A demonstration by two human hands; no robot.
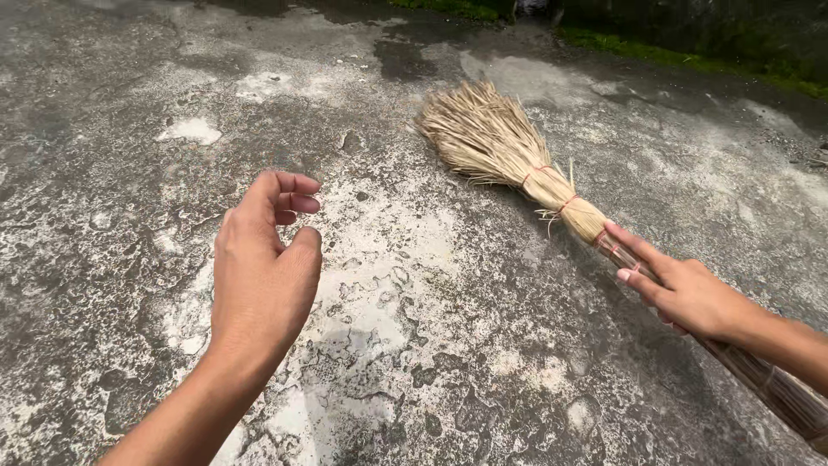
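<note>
Straw broom: a pale dried-grass broom lies slanting on the concrete floor, its fanned head at the far middle and its handle running to the near right corner.
Handling: judged light and dry; the head looks springy and loose, apt to shed stalks, while the bound neck and handle look stiff.
Where to grip: the handle just below the red ties seems the firmest hold, not the soft head.
Right hand: the right hand is on the handle, fingers mostly stretched along it towards the ties rather than curled round; it touches but does not look firmly clasped.
Left hand: the left hand hovers over the floor at near left, well apart from the broom, fingers loosely curled and holding nothing.
Containers: none show in view.
Floor: grey, stained and patchy, with dark damp marks at the far side.
Far edge: a strip of green moss runs along the far right.
</note>
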